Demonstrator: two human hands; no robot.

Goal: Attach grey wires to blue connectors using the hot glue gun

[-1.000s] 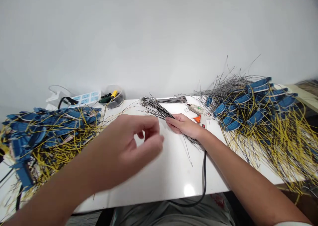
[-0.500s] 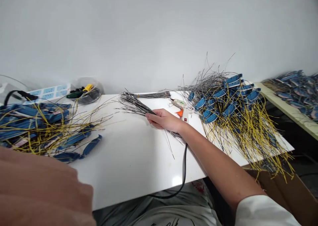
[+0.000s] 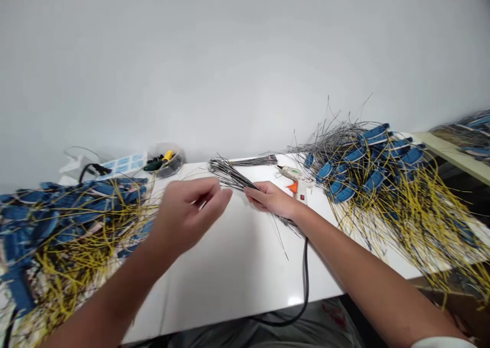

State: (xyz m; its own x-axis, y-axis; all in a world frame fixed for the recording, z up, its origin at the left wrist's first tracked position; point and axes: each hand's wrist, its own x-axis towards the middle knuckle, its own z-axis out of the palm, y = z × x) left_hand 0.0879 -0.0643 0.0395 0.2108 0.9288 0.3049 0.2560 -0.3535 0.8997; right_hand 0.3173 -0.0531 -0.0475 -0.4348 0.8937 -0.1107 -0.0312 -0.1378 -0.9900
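White glossy surface against a plain pale wall. Holds a loose bundle of thin dark wires in the right grip, closed around it, over the middle of the surface. Shows the left grip nearer the viewer, fingers curled, thumb close to the index finger; impossible to tell whether pinching anything. Behind, near the wall, a second wire bundle. To the left, heaped blue parts with yellow wires, a power strip and a clear tub. To the right, a glue gun with orange trigger, beside another blue-and-yellow heap.
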